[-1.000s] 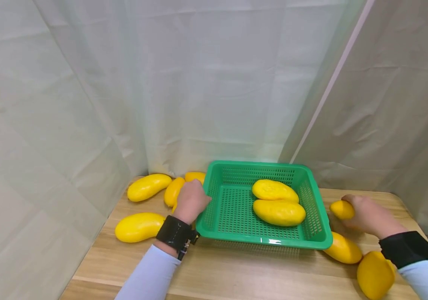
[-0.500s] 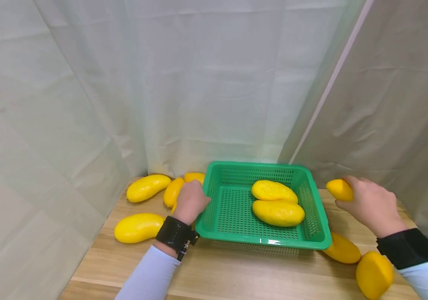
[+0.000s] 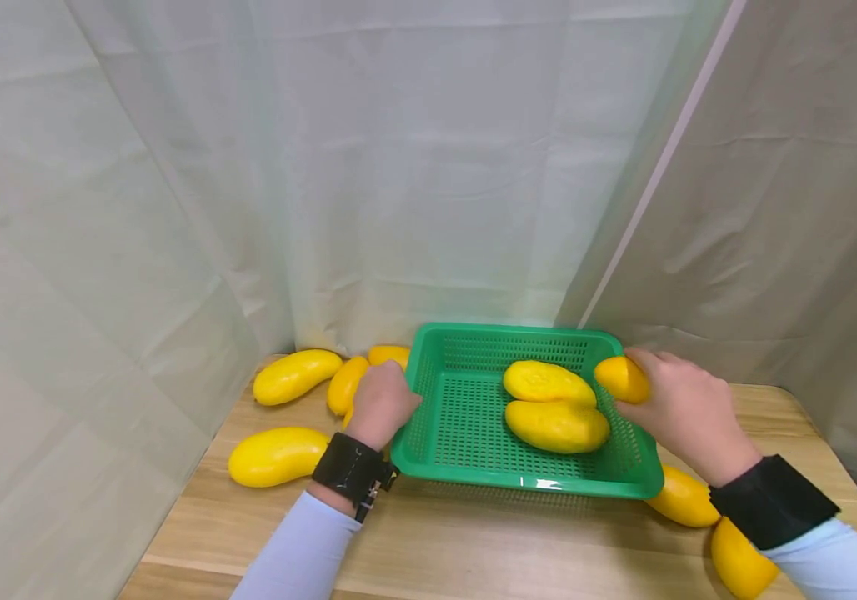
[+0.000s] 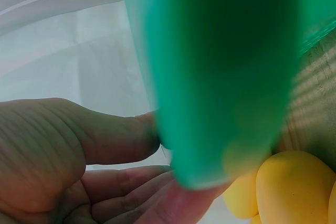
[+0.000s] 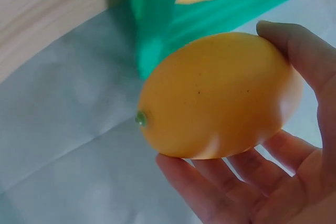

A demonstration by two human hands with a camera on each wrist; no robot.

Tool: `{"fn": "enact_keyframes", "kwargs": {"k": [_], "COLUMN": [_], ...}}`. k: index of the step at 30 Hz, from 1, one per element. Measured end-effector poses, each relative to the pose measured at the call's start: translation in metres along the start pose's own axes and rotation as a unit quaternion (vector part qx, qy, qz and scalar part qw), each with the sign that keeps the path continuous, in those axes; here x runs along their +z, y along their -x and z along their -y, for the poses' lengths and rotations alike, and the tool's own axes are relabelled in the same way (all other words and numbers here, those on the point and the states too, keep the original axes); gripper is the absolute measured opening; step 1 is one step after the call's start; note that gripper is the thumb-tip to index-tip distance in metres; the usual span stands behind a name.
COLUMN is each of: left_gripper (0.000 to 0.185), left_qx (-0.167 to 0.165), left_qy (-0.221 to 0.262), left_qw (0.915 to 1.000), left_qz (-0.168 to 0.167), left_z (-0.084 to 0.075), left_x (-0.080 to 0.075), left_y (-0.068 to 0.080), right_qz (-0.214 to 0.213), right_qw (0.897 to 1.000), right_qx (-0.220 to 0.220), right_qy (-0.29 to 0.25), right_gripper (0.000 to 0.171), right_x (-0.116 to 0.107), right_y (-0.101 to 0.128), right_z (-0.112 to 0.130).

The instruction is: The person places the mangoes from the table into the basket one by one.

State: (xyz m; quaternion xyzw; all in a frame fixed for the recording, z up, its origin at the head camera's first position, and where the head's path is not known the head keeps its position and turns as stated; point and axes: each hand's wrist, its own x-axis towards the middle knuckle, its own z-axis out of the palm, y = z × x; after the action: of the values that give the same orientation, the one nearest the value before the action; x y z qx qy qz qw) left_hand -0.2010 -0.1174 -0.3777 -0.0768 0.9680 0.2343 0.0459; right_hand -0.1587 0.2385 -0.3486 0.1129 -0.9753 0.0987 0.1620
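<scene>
In the head view a green plastic basket [image 3: 488,477] stands mid-table, with two long yellow fruits [image 3: 556,427] lying side by side in its right half. My left hand [image 3: 383,404] grips the basket's left rim, thumb on one side and fingers on the other in the left wrist view. A smooth yellow-orange mango [image 5: 215,95] with a small green stem nub is held between the thumb and fingers of my right hand [image 3: 687,408]. That hand holds it over the basket's right rim, close to the fruits inside.
Left of the basket lie several yellow fruits, among them a long one [image 3: 278,457] in front and another [image 3: 297,377] at the back. Two more, one mango-like [image 3: 685,497] and one rounder [image 3: 739,562], lie at the right. Pale curtains [image 3: 428,167] enclose the wooden table [image 3: 428,542].
My right hand has lifted the mango off the table at the right and carried it left to the basket's right rim. The left hand stays on the left rim.
</scene>
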Motion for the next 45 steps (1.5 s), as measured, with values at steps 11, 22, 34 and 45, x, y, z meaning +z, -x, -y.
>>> {"fn": "enact_keyframes", "kwargs": {"k": [11,22,34,45], "left_gripper": [0.027,0.025,0.026,0.029], "left_qx": [-0.009,-0.002,0.003,-0.001], "left_qy": [-0.005,0.0,0.001,-0.004], "left_qw": [0.9999,1.0,1.0,1.0], "left_qz": [0.008,0.0,-0.003,-0.003], "left_z": [0.0,0.001,0.001,0.001], "left_x": [0.001,0.003,0.003,0.002], "left_y": [-0.001,-0.001,-0.003,-0.002], "right_qz": [0.071,0.102,0.139,0.16], "right_qw": [0.996,0.992,0.986,0.983], "right_qx": [-0.044,-0.077,-0.09,-0.087], "right_qy": [0.011,0.016,0.017,0.013], "right_gripper": [0.066,0.059,0.052,0.052], "right_x": [0.021,0.041,0.055,0.061], "right_y": [0.002,0.006,0.009,0.009], "right_z": [0.044,0.064,0.068,0.067]}}
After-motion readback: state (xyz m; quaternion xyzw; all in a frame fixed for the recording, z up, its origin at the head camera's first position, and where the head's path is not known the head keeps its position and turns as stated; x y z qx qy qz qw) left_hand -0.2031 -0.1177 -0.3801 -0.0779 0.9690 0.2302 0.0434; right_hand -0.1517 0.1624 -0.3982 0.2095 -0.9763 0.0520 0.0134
